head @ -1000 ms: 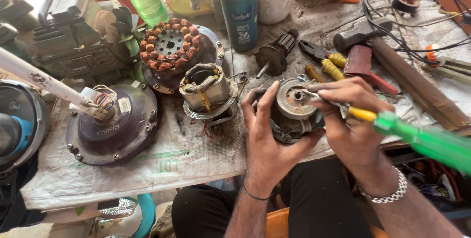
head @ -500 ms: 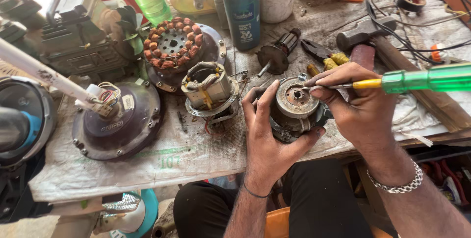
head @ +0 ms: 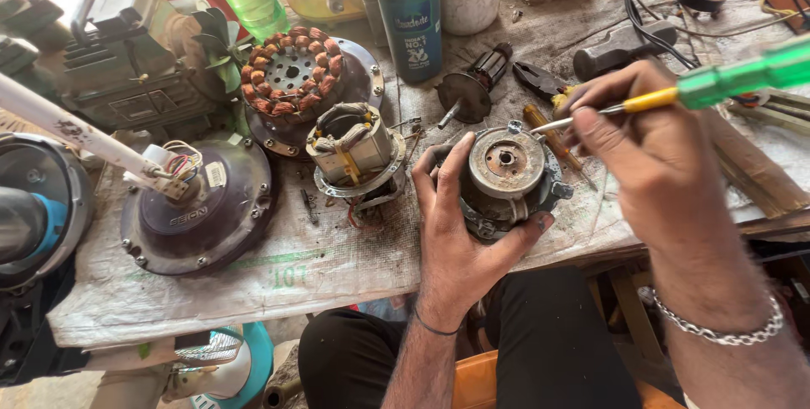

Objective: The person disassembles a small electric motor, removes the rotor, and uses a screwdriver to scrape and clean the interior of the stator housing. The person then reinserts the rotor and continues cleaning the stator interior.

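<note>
two hands are engaged on one small motor [head: 506, 180], which sits at the near edge of the workbench [head: 253, 278], above the lap. the motor is cupped from below and behind by the left hand [head: 460, 236], fingers curled closed round its casing, thumb pressed to the lower right of the rim. just right of that grip, a screwdriver [head: 717, 84] with a green and yellow handle is pinched shut in the right hand [head: 658, 156], its tip held at the motor's upper edge. the motor is judged heavy for its size, rigid, and probably greasy, so slipping is likely; it is best held around the metal casing, away from the rusty round end plate and the shaft hole. left of the grip stands a wound stator [head: 354, 152].
</note>
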